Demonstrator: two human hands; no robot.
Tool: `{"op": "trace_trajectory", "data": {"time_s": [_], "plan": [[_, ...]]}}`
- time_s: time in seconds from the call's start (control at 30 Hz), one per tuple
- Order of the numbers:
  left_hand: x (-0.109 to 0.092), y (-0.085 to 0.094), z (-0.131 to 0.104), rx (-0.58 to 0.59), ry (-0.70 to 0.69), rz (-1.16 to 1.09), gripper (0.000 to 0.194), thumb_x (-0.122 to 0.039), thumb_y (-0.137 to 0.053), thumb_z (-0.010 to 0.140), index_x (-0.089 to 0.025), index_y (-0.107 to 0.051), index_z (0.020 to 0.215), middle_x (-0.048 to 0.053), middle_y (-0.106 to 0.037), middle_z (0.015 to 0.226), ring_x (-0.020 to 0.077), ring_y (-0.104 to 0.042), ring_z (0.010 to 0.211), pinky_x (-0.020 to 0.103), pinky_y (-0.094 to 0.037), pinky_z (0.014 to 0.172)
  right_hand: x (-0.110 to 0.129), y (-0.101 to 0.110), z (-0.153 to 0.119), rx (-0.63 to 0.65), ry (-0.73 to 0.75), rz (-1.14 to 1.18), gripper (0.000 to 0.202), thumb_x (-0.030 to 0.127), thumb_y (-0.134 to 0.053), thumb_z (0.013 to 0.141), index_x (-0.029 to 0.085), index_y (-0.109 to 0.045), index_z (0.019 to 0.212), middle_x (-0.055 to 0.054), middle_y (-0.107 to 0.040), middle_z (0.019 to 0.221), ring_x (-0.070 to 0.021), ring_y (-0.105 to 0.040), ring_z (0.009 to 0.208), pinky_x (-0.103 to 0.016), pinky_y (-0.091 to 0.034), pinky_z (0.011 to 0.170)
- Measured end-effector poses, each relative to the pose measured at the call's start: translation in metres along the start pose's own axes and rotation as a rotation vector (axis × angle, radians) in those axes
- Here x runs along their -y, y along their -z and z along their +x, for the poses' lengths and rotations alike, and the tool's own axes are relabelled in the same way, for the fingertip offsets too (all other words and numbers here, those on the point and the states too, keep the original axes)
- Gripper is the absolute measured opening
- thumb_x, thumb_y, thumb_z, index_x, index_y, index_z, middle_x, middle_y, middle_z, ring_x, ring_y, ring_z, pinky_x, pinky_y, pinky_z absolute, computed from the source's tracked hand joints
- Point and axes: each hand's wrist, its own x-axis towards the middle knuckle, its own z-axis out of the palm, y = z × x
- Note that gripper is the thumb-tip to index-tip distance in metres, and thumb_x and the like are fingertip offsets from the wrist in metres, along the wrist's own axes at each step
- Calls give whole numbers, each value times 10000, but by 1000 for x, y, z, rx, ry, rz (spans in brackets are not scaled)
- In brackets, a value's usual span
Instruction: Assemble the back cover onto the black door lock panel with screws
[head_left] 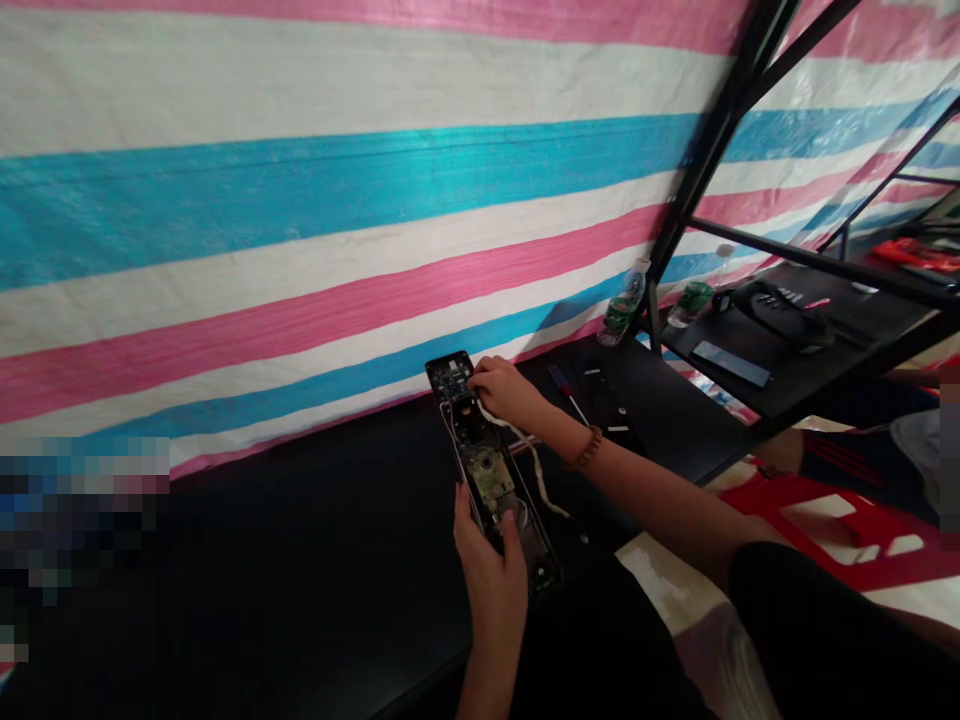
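Note:
A long, narrow black device housing (pixel 537 500) lies open at the table's far side, with its inner parts showing. A small circuit board (pixel 452 378) sits in its upper end, and a yellowish metal mechanism (pixel 487 472) fills the middle. My left hand (pixel 491 565) grips the lower part, its thumb over the inside and its fingers along the left edge. At the upper end my right hand (pixel 508 390) pinches beside the circuit board; its fingertips hide what they hold. A white cable (pixel 541 480) trails from near that hand down the right side of the housing.
A screwdriver (pixel 568 392) lies right of my right hand among small dark parts. Behind it stands a plastic bottle (pixel 624 303) near a black metal frame (pixel 694 180). A striped tarp (pixel 337 250) borders the black table (pixel 300 560). Far right are a red stool (pixel 757 515) and a seated person.

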Motion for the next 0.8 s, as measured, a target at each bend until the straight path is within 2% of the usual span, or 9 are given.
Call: {"op": "trace_trajectory", "data": {"time_s": [0.13, 0.5, 0.8], "plan": [[6, -4, -6, 67, 65, -67, 679, -394, -517, 993, -158, -257, 1574, 209, -377, 1604, 300, -393, 1494, 470, -344, 1226, 8, -7, -5, -66, -85, 8, 236, 33, -566, 875, 138, -777, 892, -118, -603, 959, -242, -543, 933, -382, -455, 897], [5, -4, -5, 52, 39, -57, 585, -390, -435, 1024, -129, -311, 1532, 220, -392, 1565, 302, -368, 1499, 499, -309, 1241, 8, -29, -15, -222, -214, 189, 263, -6, -562, 875, 150, -758, 955, -64, -621, 956, -169, -623, 915, -282, -507, 877], [8, -5, -6, 23, 51, -26, 595, -418, -419, 1020, -97, -333, 1515, 234, -415, 1543, 315, -415, 1462, 506, -338, 1223, 12, -32, -18, -270, -269, 231, 258, 9, -563, 881, 168, -754, 951, -43, -618, 934, -157, -620, 877, -260, -491, 858]]}}
